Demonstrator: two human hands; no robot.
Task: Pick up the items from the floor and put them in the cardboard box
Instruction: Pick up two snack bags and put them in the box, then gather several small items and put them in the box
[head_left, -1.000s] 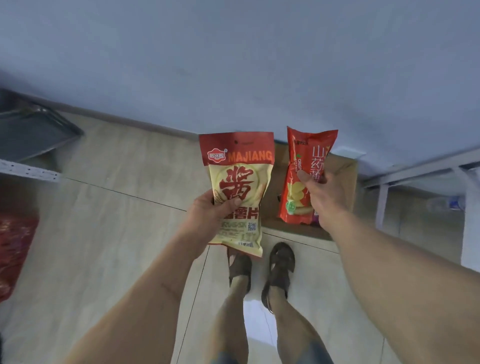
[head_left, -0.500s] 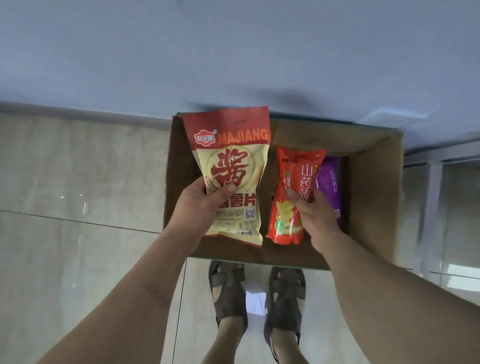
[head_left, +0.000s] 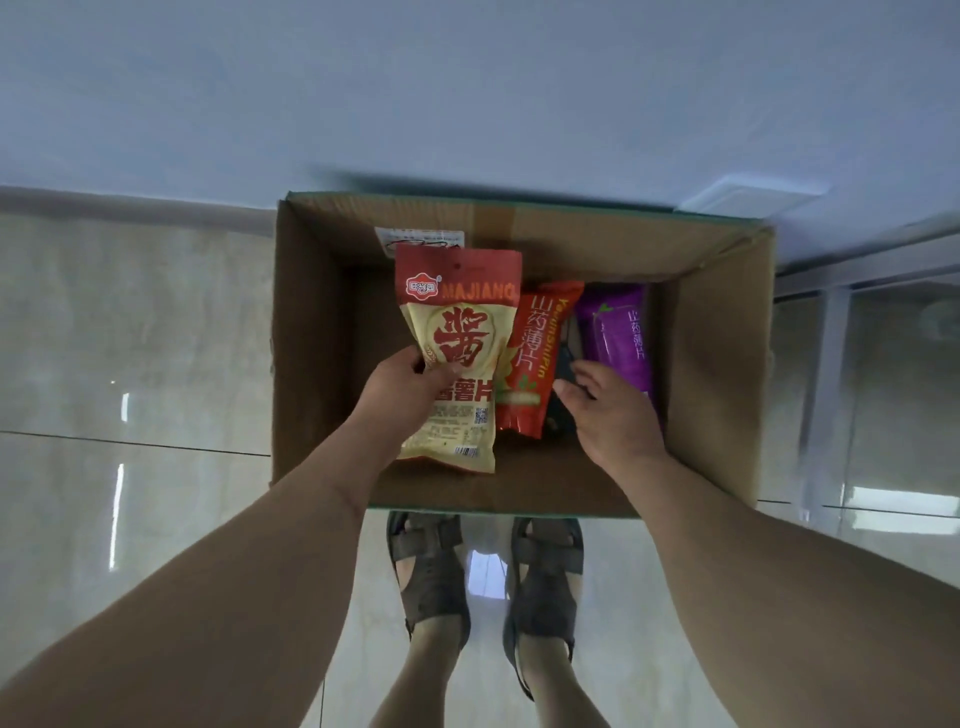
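An open cardboard box (head_left: 727, 374) stands on the floor against the wall, right in front of my feet. My left hand (head_left: 410, 387) grips a yellow and red snack bag (head_left: 457, 332) by its left edge and holds it inside the box, over the left half. A narrow red snack bag (head_left: 535, 358) lies on the box bottom in the middle, and a purple snack bag (head_left: 618, 332) lies to its right. My right hand (head_left: 608, 410) hovers over the box bottom just right of the red bag, fingers apart, holding nothing.
Glossy pale floor tiles (head_left: 130, 364) spread to the left of the box. A white metal frame (head_left: 826, 364) stands to the right of the box. My sandalled feet (head_left: 488, 577) touch the box's near wall. A blue-grey wall (head_left: 467, 93) rises behind.
Both hands have gone lower into the box. My right hand has let go of the red bag, which now lies on the box bottom. The left hand keeps hold of the yellow bag.
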